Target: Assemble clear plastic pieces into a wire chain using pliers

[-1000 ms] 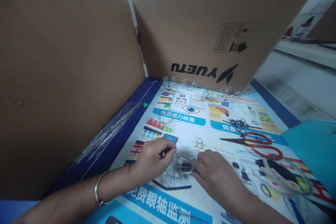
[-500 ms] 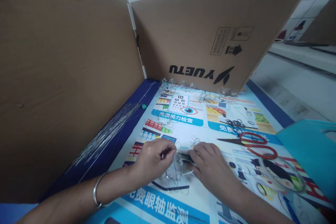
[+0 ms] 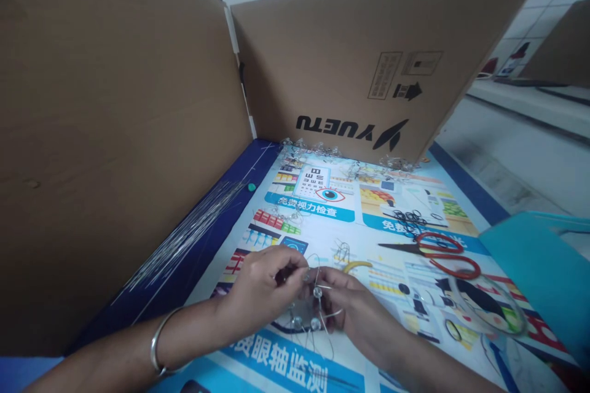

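Observation:
My left hand (image 3: 276, 276), with a silver bangle on its wrist, is closed in a pinch at the middle of the printed sheet. Its fingertips grip a thin wire piece with clear beads (image 3: 317, 293). From the right, my right hand (image 3: 345, 298) pinches the same wire piece, its fingertips touching or nearly touching the left ones. Loose wire ends stick out and hang below both hands, with more clear beads (image 3: 315, 323) among them. The exact spot each hand grips is partly hidden by the fingers.
Red-handled scissors (image 3: 445, 252) lie to the right near black rings (image 3: 410, 218). A bundle of straight wires (image 3: 188, 233) lies at left. Cardboard panels (image 3: 350, 61) stand behind and left. Beaded wire pieces (image 3: 313, 147) line the back. A round clear dish (image 3: 491, 304) sits at right.
My right hand has moved left and in to meet the left hand at the beaded wire. The dark tool with a yellow handle that was by its fingers now lies apart from it.

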The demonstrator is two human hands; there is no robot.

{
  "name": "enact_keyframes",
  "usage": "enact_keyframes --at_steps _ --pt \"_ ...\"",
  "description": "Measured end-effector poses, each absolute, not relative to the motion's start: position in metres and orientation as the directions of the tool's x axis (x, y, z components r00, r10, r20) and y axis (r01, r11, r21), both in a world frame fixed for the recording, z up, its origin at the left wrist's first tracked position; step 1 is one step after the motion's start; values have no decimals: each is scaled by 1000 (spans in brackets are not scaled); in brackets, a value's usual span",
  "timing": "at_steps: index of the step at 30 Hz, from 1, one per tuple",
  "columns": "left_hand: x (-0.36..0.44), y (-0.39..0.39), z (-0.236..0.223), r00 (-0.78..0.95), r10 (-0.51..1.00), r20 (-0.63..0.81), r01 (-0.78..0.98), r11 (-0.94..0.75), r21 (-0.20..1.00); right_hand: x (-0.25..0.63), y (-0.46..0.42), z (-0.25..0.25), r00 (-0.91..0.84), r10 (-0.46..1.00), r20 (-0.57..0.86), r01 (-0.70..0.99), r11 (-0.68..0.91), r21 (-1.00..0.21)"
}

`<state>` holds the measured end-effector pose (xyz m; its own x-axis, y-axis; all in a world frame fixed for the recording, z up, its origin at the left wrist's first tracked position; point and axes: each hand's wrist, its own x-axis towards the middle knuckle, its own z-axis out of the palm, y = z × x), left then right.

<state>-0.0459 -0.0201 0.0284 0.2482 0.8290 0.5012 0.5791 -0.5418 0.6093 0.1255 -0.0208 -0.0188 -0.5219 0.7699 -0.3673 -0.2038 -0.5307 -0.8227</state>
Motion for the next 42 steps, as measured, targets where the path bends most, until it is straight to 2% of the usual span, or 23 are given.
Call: enact_keyframes --at_steps 7,17,28,36,42 --pt "-48 -18 21 258 813 522 595 -560 577 124 -22 -27 -596 752 -284 -383 -576 -722" --pt "-53 -19 23 316 779 542 616 -603 508 127 -25 -25 -625 741 -246 -389 -569 -724" --pt "-62 -21 21 428 778 461 659 -617 430 135 -20 -27 -559 761 -330 -170 -494 -853" --pt "-63 -24 26 507 783 359 635 -622 458 133 -16 -24 -530 755 -385 -3 -456 -890" --pt "-64 -25 30 573 758 311 593 -645 482 133 -15 -25 -525 755 -392 5 -458 -889"
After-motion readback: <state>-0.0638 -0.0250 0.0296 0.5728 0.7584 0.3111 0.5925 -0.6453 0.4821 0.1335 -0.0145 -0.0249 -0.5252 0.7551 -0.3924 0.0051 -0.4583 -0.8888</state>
